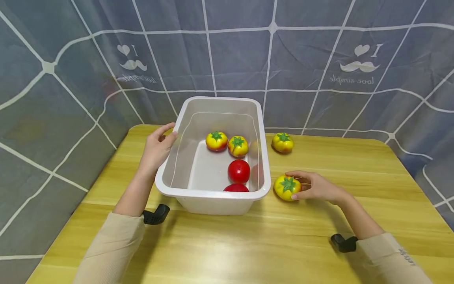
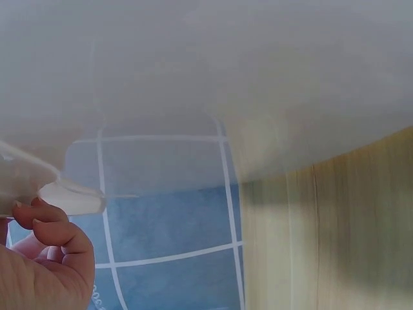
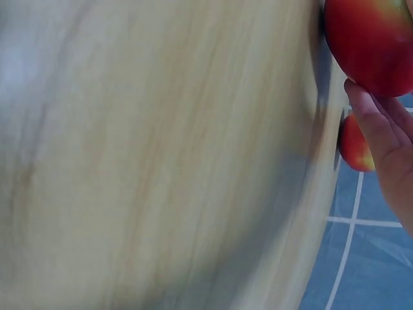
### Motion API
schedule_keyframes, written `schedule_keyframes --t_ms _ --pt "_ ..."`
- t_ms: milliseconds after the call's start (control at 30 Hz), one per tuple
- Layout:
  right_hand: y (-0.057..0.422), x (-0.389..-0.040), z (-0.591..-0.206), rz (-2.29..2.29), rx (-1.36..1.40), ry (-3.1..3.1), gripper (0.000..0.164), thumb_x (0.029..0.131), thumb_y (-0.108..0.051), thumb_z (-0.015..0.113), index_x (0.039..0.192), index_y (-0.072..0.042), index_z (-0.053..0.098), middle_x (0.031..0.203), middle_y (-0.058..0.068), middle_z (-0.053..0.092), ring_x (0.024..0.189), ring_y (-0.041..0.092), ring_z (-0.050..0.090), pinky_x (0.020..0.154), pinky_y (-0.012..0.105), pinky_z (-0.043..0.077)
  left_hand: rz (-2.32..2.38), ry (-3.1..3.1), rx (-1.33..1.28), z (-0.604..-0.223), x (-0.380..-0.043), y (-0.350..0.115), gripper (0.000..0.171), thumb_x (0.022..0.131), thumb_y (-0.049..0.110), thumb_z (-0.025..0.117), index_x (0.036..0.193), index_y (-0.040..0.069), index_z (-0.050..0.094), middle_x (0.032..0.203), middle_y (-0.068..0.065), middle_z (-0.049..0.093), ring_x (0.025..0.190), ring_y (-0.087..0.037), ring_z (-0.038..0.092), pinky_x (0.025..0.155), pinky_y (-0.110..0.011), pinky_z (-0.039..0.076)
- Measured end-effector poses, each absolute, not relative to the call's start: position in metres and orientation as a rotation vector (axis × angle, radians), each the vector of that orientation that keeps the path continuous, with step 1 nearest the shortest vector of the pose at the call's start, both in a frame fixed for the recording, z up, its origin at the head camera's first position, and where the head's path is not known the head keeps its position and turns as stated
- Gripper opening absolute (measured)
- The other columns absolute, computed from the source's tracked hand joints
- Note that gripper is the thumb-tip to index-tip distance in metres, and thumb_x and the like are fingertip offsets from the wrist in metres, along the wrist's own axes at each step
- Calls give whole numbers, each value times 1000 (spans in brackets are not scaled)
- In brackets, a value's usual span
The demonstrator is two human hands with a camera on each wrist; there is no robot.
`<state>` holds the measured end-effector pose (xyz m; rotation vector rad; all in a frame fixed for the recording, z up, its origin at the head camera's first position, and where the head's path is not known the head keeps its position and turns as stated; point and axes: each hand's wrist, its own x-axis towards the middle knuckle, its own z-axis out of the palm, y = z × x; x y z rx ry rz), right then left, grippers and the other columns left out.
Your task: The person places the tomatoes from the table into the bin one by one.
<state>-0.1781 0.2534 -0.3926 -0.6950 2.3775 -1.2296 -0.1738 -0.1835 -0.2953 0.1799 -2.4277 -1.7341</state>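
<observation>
My left hand [image 1: 157, 148] pinches the left rim of a pale grey plastic bin [image 1: 220, 203]; the left wrist view shows the fingers [image 2: 58, 232] curled at that rim. To the right of the bin, my right hand [image 1: 317, 187] holds a yellow-and-red toy tomato [image 1: 285, 186] with a green leafy top, thumb and fingers around its side. Whether this tomato touches the table cannot be told. Inside the bin are two similar yellow tomatoes [image 1: 216, 141] and two plain red round fruits [image 1: 239, 171], the nearer one partly hidden by the front rim.
Another yellow tomato [image 1: 282, 142] sits on the wooden table [image 1: 220, 252] near its back edge, right of the bin. A grey-blue curtain [image 1: 237, 59] with white lines hangs behind and along the sides. Black wrist devices [image 1: 156, 215] are worn on both arms.
</observation>
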Motion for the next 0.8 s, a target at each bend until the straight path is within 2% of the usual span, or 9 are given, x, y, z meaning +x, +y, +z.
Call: schedule_keyframes --t_ms 67,200,333,433,533,700,800 --pt "252 -179 -393 -1232 -692 2379 67 79 -17 75 136 1 44 136 21 43 124 40 39 95 36 42 -1738 -2427 191 -296 -172 -185 47 95 28 52 139 10 46 91 -10 51 75 -12 53 64 -17 49" --pt "254 -180 -389 -1256 -678 2388 67 80 -16 74 137 -1 43 138 19 42 127 42 35 98 40 39 -1735 -2434 196 -296 -172 -185 47 95 29 52 139 10 46 92 -11 52 76 -14 53 64 -18 49" --pt "256 -181 -377 -1281 -646 2387 65 81 -16 72 138 -2 42 139 18 41 127 41 35 97 34 38 -1733 -2444 198 -295 -172 -185 48 95 29 51 139 11 46 94 -12 52 78 -15 53 65 -18 49" --pt "256 -183 -367 -1302 -622 2392 65 81 -15 72 138 -2 42 138 17 42 126 37 38 93 23 40 -1738 -2444 205 -295 -172 -185 48 95 30 51 139 11 45 95 -12 52 78 -15 53 65 -18 49" --pt "254 -187 -357 -1332 -608 2393 66 82 -13 71 139 -2 40 136 18 43 123 35 41 88 16 41 -1740 -2437 209 -295 -172 -185 47 96 29 51 139 11 45 95 -11 52 78 -14 53 65 -18 49" --pt "253 -189 -340 -1349 -587 2414 65 84 -13 68 141 -3 38 138 17 40 120 28 44 86 16 43 -1748 -2425 210 -295 -173 -184 47 95 28 51 138 10 46 94 -11 52 76 -14 54 64 -18 49" --pt "252 -190 -331 -1369 -588 2420 63 86 -12 66 141 -3 37 130 12 47 110 19 52 82 20 47 -1757 -2419 210 -296 -173 -184 46 95 27 52 138 10 46 93 -11 52 77 -14 54 64 -19 50"
